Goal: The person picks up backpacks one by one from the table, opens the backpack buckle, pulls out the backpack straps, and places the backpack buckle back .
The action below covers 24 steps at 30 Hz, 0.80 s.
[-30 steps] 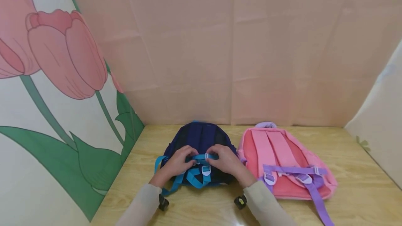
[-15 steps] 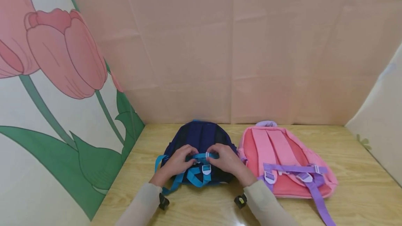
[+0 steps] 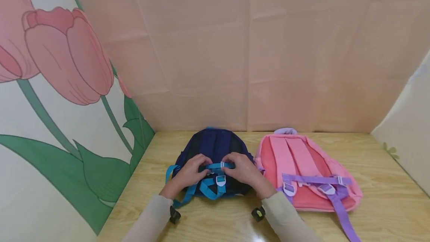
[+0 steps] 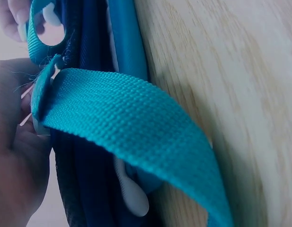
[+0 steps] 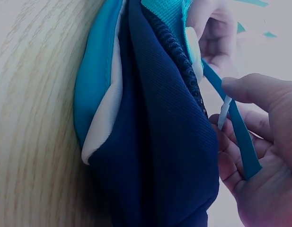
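A navy backpack (image 3: 215,141) lies on the wooden table, its shoulder-strap side up. My left hand (image 3: 192,171) holds the left part of the thin blue chest strap (image 3: 213,166) that crosses it. My right hand (image 3: 243,170) pinches the same strap at a small white plastic slider (image 3: 222,165). In the right wrist view, thumb and fingers close on the white piece (image 5: 225,112), with the strap's tail (image 5: 245,151) running over the palm. A wide teal webbing strap (image 4: 122,106) hangs in front of my left hand (image 4: 15,137) in the left wrist view, hiding its fingertips.
To the right, a pink backpack (image 3: 277,152) with purple straps (image 3: 340,212) lies against the navy one's side. A white adjuster buckle (image 3: 220,180) and loose blue webbing (image 3: 188,196) sit below my hands. A peach backdrop (image 3: 248,55) and a tulip-printed panel (image 3: 70,59) border the table.
Both hands keep their hold on the chest strap with almost no movement. The head view has tilted very slightly.
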Each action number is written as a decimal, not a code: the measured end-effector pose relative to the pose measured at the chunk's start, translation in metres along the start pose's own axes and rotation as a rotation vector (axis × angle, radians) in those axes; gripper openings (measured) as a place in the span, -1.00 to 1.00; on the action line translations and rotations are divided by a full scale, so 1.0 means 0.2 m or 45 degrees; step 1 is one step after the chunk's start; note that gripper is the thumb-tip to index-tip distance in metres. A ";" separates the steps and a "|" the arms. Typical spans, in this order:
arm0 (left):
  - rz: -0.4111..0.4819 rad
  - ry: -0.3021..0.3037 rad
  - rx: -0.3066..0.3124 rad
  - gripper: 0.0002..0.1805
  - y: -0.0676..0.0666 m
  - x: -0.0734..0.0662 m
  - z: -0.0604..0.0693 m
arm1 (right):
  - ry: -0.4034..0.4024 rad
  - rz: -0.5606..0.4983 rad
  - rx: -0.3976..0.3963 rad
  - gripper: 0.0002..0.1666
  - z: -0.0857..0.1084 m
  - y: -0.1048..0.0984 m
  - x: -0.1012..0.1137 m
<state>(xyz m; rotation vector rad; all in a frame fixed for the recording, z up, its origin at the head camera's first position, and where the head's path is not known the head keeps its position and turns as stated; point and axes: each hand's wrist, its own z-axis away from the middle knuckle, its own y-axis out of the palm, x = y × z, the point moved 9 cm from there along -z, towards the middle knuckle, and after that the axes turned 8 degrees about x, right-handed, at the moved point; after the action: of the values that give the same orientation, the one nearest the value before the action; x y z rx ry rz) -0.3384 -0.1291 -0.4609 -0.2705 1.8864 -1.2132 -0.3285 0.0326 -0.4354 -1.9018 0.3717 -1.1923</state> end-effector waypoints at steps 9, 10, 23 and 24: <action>-0.017 -0.037 0.024 -0.76 0.01 0.01 0.00 | 0.021 0.014 0.007 -0.79 0.00 0.00 -0.02; -0.015 -0.041 0.025 -0.76 0.01 0.02 0.00 | 0.024 0.013 0.010 -0.79 0.00 0.00 -0.02; -0.009 -0.054 0.030 -0.75 0.01 0.03 -0.01 | 0.044 0.018 0.028 -0.79 0.01 -0.02 -0.02; -0.010 -0.056 0.030 -0.75 0.02 0.03 -0.01 | 0.046 0.020 0.028 -0.79 0.01 -0.02 -0.02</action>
<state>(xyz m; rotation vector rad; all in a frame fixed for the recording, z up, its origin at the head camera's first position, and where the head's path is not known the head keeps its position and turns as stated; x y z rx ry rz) -0.3420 -0.1300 -0.4663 -0.2896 1.8338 -1.2248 -0.3293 0.0388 -0.4362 -1.8576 0.3903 -1.2170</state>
